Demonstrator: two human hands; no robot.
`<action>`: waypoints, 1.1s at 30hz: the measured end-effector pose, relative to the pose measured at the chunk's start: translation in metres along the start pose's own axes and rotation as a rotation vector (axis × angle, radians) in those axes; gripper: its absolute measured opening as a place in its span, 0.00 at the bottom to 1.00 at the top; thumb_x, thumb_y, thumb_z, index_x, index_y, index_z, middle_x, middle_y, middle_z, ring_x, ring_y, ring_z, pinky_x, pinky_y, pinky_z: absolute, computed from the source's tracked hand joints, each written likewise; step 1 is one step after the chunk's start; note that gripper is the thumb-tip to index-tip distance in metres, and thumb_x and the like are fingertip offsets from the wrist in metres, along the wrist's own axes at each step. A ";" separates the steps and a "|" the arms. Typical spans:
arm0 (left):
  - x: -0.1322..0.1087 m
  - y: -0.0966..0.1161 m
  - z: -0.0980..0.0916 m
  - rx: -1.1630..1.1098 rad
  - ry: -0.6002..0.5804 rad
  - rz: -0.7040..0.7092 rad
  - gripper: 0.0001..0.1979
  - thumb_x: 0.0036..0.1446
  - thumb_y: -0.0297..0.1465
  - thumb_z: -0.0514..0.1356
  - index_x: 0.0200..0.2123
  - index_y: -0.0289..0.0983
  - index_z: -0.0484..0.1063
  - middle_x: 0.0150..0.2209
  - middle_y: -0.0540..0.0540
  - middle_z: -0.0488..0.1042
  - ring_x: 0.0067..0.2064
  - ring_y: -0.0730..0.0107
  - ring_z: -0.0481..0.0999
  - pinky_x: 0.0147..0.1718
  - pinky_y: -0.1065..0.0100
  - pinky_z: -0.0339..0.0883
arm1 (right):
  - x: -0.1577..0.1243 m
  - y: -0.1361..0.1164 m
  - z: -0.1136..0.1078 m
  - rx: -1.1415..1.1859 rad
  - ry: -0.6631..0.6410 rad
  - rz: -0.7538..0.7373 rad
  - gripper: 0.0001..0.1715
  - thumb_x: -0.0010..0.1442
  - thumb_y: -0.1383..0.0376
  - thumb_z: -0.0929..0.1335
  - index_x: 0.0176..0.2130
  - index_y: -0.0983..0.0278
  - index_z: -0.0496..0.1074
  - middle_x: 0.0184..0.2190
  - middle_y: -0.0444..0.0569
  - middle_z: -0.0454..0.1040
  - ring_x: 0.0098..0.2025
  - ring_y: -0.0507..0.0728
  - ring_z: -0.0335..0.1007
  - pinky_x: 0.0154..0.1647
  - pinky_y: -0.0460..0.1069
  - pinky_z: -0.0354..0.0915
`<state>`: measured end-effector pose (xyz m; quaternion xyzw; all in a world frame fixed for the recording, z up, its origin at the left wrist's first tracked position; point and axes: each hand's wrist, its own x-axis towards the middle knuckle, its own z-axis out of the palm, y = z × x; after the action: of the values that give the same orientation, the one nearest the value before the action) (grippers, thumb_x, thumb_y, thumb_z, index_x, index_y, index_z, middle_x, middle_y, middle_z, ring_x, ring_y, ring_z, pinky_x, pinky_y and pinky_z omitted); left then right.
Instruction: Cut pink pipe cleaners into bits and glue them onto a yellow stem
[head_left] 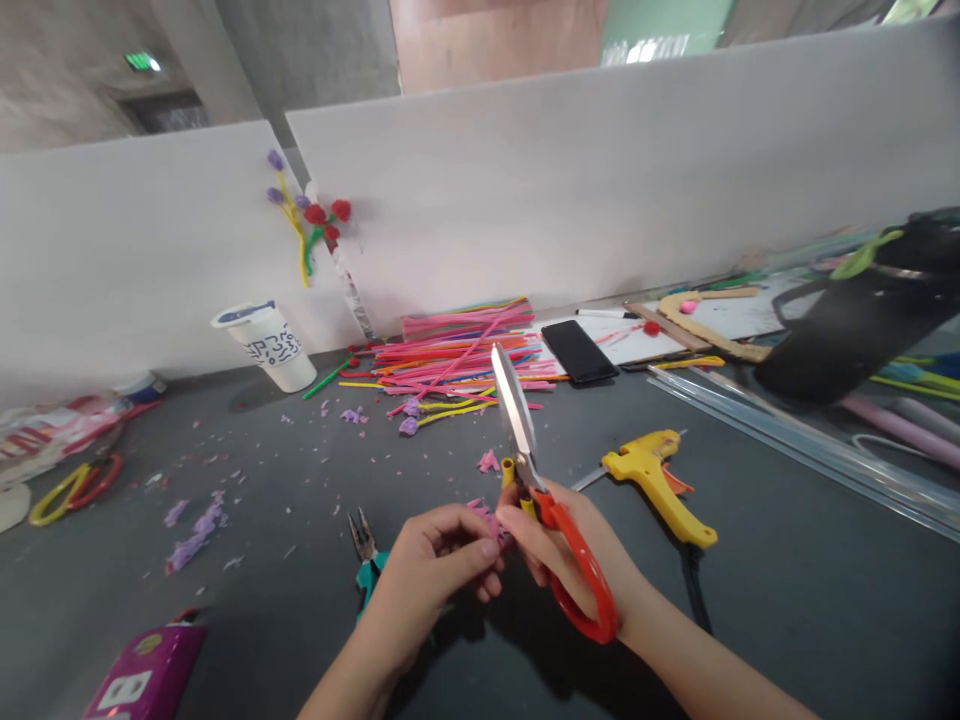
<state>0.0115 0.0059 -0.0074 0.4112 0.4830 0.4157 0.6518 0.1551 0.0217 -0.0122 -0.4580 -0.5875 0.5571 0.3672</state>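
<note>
My right hand (559, 545) is closed around a pair of scissors (585, 580) with red handles, blades pointing up and away from me. A small yellow piece (508, 472) shows beside the scissors' pivot. Close by on the left, my left hand (450, 560) has its thumb and fingers curled together; what lies in that pinch is hidden. Pink fuzzy scraps (480, 510) show between the two hands, and I cannot tell whether they are held. Teal-handled pliers (365, 560) lie just left of my left hand. A yellow glue gun (660, 485) rests right of my right hand.
Many coloured pipe cleaners (457, 350) are piled behind, with a phone (577, 350) and a paper cup (270, 345) near them. Fuzzy scraps (199, 535) dot the left side. A second pair of scissors (79, 485), a purple box (150, 670), clear sticks (795, 440) and a black jug (847, 320) stand around.
</note>
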 end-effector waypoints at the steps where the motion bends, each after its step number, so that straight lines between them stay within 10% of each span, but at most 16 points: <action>1: 0.000 0.001 -0.001 -0.023 0.031 0.013 0.06 0.43 0.30 0.63 0.22 0.33 0.71 0.20 0.48 0.71 0.20 0.76 0.69 0.20 0.74 0.61 | 0.000 0.000 -0.002 -0.059 0.014 -0.030 0.13 0.53 0.54 0.61 0.29 0.62 0.61 0.16 0.37 0.60 0.15 0.48 0.55 0.16 0.43 0.54; 12: 0.001 0.002 -0.018 -0.289 0.232 0.286 0.04 0.51 0.26 0.58 0.25 0.35 0.68 0.22 0.52 0.70 0.24 0.79 0.67 0.25 0.78 0.60 | -0.007 0.022 0.006 -0.960 0.100 -0.218 0.17 0.51 0.51 0.64 0.29 0.62 0.61 0.20 0.44 0.69 0.22 0.55 0.67 0.22 0.46 0.53; 33: 0.002 -0.002 -0.018 -0.403 0.216 0.392 0.04 0.54 0.25 0.56 0.27 0.36 0.67 0.24 0.54 0.66 0.25 0.81 0.64 0.26 0.78 0.60 | -0.010 0.023 0.008 -1.032 0.115 -0.362 0.18 0.56 0.52 0.59 0.28 0.62 0.62 0.19 0.45 0.71 0.20 0.55 0.68 0.20 0.46 0.52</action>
<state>-0.0053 0.0094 -0.0135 0.3122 0.3687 0.6626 0.5724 0.1537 0.0083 -0.0348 -0.4999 -0.8328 0.0985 0.2163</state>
